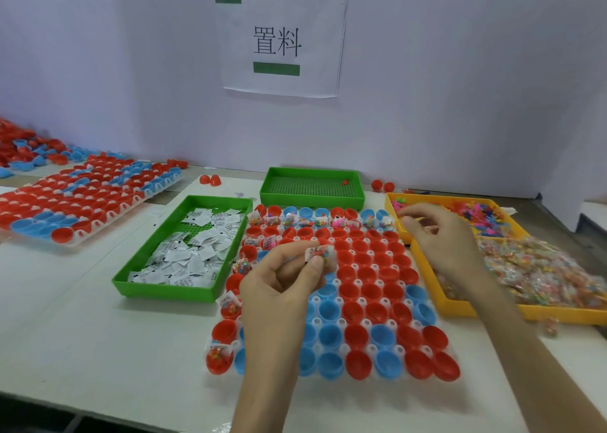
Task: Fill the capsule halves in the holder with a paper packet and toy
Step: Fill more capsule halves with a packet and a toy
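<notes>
Your left hand (282,288) hovers over the holder (363,301) on the tabletop (98,317). Its thumb and fingers pinch a clear toy packet (320,254) above the red and blue capsule halves (374,311), and your wrist hides several of them. Your right hand (440,235) sits over the yellow tray (460,311) edge with its fingers curled; whether they grip anything cannot be told. Paper packets (193,245) lie in the green tray (164,288), just left of the holder.

Bright, soft, cool-toned light fills my view and tints the wall (460,87) faintly violet. The shadow beside the green tray (170,289) is pale and diffuse. My right hand (440,235) looks slightly blurred. The wide lens curves the table (82,334) edges, and the lower corners darken.
</notes>
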A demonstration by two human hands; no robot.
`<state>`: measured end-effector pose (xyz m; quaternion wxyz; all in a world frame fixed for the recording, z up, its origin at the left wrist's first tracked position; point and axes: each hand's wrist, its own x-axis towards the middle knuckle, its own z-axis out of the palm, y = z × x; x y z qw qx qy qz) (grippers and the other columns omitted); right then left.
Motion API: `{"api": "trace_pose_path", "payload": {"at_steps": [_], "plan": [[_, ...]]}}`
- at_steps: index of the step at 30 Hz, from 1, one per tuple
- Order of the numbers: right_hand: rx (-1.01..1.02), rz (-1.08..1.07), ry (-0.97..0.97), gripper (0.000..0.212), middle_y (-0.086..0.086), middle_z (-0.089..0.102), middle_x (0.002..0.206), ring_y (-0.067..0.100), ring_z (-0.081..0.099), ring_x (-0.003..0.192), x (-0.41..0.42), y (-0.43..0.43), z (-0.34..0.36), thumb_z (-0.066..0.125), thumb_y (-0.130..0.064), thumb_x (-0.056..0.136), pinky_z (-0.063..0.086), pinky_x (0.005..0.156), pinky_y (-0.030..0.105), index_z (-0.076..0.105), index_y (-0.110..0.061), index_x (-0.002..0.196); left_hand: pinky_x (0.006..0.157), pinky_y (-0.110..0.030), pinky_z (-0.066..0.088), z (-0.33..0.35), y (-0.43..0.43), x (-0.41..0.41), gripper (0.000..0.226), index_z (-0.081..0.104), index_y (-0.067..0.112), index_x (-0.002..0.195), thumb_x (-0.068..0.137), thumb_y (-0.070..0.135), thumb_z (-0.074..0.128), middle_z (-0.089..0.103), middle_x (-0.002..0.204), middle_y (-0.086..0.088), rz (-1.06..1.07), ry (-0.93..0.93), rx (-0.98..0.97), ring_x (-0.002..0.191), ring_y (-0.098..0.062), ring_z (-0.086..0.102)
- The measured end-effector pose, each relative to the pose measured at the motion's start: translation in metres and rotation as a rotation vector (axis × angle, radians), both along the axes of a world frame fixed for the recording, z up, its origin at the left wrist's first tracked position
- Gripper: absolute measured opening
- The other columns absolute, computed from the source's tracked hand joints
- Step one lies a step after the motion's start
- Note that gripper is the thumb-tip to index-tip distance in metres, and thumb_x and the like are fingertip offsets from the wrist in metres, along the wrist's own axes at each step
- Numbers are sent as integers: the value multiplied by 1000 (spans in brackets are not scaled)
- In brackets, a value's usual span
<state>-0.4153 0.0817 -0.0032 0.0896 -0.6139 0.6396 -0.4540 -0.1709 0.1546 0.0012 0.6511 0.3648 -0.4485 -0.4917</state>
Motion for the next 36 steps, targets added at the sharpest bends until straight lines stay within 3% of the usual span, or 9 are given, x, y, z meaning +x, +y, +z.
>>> {"api": "trace_pose_path", "payload": {"at_steps": [3, 5, 12, 17, 24, 27, 29, 31, 36], "plan": [[172, -167, 125, 29, -1, 64, 129, 14, 62, 101, -38, -12, -9, 48, -35, 104, 54, 80, 36, 65, -25, 125, 71, -24, 59, 2, -1, 6, 20, 77, 19, 87, 88, 1, 68, 78, 84, -9, -7, -4, -6, 82, -22, 77], [260, -187, 221, 34, 1, 65, 129, 16, 62, 95, -49, -27, -6, 44, -36, 105, 47, 79, 33, 64, -20, 129, 72, -26, 60, 5, -2, 9, 23, 77, 24, 87, 88, 2, 69, 78, 82, -8, 3, -19, -20, 82, -23, 77], [445, -222, 406, 14, 10, 75, 105, 20, 65, 86, -46, -80, -9, 73, -17, 89, 49, 74, 29, 79, -7, 95, 68, -20, 58, 9, -1, 14, 16, 75, 12, 91, 87, -2, 69, 78, 80, -10, 47, 17, -23, 79, -23, 77], [547, -262, 494, 17, 11, 76, 103, 26, 70, 93, -47, -99, -5, 64, -3, 83, 59, 79, 37, 81, -6, 86, 66, -18, 57, 10, 0, 13, 17, 75, 15, 86, 88, -1, 68, 78, 78, -8, 55, -12, -29, 77, -19, 76], [105, -315, 141, 9, 7, 75, 92, 11, 62, 72, -48, -77, 2, 73, -8, 86, 42, 57, 21, 76, -17, 85, 63, -13, 54, 12, 0, 12, 27, 78, 28, 83, 85, 1, 72, 78, 79, -1, 91, -10, -1, 77, -10, 75], [-34, -267, -77, 8, 10, 75, 89, 15, 66, 74, -40, -57, 14, 75, -6, 84, 55, 68, 32, 75, -14, 86, 60, -9, 51, 9, -2, 13, 25, 77, 27, 86, 84, 3, 74, 78, 79, 1, 149, 2, 33, 76, -7, 74], [-66, -176, -280, 11, 8, 75, 89, 20, 71, 82, -27, -37, 21, 77, -7, 84, 58, 70, 35, 74, -17, 86, 60, -9, 50, 9, -2, 13, 26, 77, 29, 84, 83, 3, 75, 78, 78, 1, 139, 12, 25, 75, -7, 74], [-84, -1, -462, 12, 5, 76, 87, 17, 74, 81, -4, -15, 27, 79, -7, 82, 57, 63, 22, 74, -16, 87, 61, -10, 51, 10, -2, 12, 29, 77, 32, 79, 82, 3, 75, 78, 77, 1, 111, 9, 12, 73, -5, 73], [-131, 322, -543, 11, 5, 76, 80, 18, 73, 75, 55, 25, 25, 80, -8, 75, 59, 71, 23, 74, -13, 83, 69, -16, 53, 8, 3, 7, 11, 78, 23, 82, 71, 20, 80, 77, 82, -2, -35, 2, 40, 76, -10, 71]]}}
